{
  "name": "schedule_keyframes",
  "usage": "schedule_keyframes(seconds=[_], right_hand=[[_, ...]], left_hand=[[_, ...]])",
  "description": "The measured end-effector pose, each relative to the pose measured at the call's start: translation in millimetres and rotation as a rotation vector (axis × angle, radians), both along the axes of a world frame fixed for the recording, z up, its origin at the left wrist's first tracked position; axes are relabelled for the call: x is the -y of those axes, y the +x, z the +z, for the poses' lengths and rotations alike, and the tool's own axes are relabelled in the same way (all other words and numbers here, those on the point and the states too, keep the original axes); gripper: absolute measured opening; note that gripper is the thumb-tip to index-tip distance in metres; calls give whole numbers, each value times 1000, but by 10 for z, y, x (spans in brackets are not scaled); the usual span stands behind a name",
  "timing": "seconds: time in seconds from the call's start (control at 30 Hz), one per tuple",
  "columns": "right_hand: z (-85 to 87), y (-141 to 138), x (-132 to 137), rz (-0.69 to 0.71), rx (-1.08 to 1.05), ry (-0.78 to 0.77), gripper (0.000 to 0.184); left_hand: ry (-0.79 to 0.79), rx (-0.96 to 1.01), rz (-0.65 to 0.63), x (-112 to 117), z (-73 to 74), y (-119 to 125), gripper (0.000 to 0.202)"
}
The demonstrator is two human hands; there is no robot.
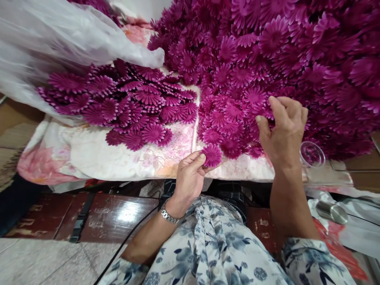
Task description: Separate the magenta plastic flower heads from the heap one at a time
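My left hand (188, 178) pinches a magenta artificial flower (213, 155) between thumb and fingers, just above the cloth's front edge. The flower has fringed, pale-tipped petals and faces up. Over the large heap of loose magenta flowers (228, 107), my right hand (283, 132) hovers with its fingers curved. A gap shows between its thumb and index finger, and I see nothing in it. To the left, flower heads lie overlapping in a smaller pile (133, 103).
Both piles rest on a stained floral cloth (97, 152). Translucent plastic sheeting (77, 35) drapes over the left pile. A clear round plastic ring or lid (312, 154) lies beside my right wrist. A metal cylinder (331, 212) is low on the right, near red plastic (338, 249).
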State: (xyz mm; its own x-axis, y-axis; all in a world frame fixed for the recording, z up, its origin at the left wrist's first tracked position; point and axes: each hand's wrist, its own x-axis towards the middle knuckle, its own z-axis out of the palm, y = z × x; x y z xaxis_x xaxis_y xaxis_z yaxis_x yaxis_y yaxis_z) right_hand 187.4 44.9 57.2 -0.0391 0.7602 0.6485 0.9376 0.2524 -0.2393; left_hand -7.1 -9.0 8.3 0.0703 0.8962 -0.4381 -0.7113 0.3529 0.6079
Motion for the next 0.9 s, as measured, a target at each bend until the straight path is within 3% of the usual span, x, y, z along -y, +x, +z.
schedule_keyframes(seconds=[0.13,0.2,0.33,0.63,0.9], right_hand=[[-164,-333,195,414,-73,-191,12],[-285,-475,270,528,-87,-264,11],[-399,-534,295,547,-80,-258,15],[-293,-550,388,467,-51,-244,16],[-381,-524,373,437,5,-184,14]], left_hand=[[-5,12,-25,-9,22,34,19],[-2,10,-46,-2,39,49,20],[36,-26,-53,29,52,65,22],[70,-98,-11,24,-1,55,18],[43,-56,-76,22,63,31,16]])
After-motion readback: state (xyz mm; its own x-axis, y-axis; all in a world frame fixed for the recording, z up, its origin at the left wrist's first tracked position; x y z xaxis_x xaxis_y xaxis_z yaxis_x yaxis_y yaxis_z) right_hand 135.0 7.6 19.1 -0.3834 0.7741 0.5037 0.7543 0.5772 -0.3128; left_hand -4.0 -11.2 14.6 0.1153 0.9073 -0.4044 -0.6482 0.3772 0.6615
